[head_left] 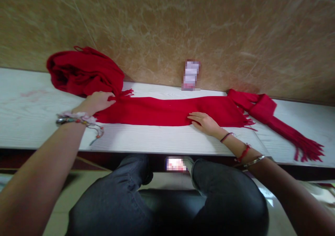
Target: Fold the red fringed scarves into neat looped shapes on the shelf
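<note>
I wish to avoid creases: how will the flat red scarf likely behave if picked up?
The flat red scarf would likely droop, being limp, wavy-edged cloth. It seems light, looking thin. Its fringe may dangle, being loose strands.

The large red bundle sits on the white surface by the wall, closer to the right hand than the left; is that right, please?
Not quite: the head view shows the large red bundle closer to the left hand than the right hand. It does sit on the white surface by the wall.
</note>
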Demonstrator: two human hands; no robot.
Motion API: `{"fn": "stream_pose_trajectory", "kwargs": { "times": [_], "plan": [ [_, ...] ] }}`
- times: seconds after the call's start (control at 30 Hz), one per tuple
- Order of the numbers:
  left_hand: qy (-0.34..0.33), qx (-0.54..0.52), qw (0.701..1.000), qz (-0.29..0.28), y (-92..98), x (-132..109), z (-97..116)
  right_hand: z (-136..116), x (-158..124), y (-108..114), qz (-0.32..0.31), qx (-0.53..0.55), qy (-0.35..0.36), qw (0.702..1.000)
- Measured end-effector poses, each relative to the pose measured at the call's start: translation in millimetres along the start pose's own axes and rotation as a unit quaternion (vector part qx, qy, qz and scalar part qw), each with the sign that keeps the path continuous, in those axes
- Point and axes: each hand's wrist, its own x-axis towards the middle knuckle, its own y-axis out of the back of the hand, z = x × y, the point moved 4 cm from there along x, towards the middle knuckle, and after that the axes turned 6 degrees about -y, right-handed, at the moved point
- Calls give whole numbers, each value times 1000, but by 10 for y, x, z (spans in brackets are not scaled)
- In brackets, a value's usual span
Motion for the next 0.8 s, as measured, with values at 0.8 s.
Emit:
{"fn": "stream_pose_trajectory", "kwargs": {
  "times": [0.8],
  "plan": [
    [-8, -10, 1000, -15, -6, -9, 50, 0, 5, 4, -9, 0, 3, 1000]
  ]
}}
